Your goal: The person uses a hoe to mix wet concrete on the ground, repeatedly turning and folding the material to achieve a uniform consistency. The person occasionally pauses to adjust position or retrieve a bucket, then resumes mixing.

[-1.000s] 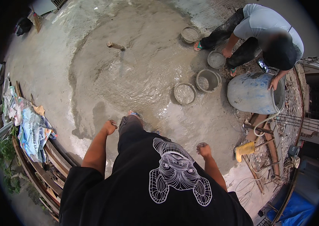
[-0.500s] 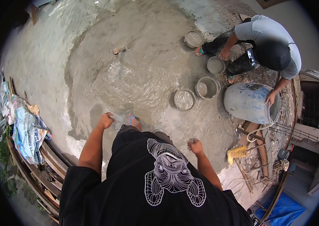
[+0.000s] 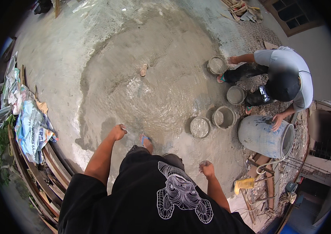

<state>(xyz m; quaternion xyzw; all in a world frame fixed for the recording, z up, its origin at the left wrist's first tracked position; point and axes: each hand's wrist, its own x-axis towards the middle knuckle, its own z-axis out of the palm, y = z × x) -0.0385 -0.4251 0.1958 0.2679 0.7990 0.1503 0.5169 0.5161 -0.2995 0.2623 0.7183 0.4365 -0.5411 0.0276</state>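
Observation:
My left hand [image 3: 118, 132] hangs over the floor beside my sandalled foot [image 3: 146, 143]. Its fingers are curled shut, and I see nothing in them. On the other side of my body, my right hand [image 3: 207, 169] is open and holds nothing, its fingers loosely bent and a little apart. Wet grey cement mix [image 3: 161, 99] spreads over the floor ahead of me. A short, mud-coated brown cylinder [image 3: 143, 70] pokes out of it. Nearest my right hand stands a bucket of grey mix [image 3: 200, 127], and touching it is a partly filled bucket [image 3: 224, 117].
At the right a co-worker [image 3: 284, 84] bends over, one hand on a tilted blue-grey drum [image 3: 265, 134]. Two more buckets, one a bucket of grey mix [image 3: 236, 95], stand by their feet. A yellow boot [image 3: 244, 184] lies among rubble and planks. Sacks [image 3: 32, 124] and timber [image 3: 29, 167] line the left.
The view has shifted, so floor, buckets and drum sit lower. The co-worker's one hand has moved from the nearer bucket to beside the farther one. The drum looks tipped more upright.

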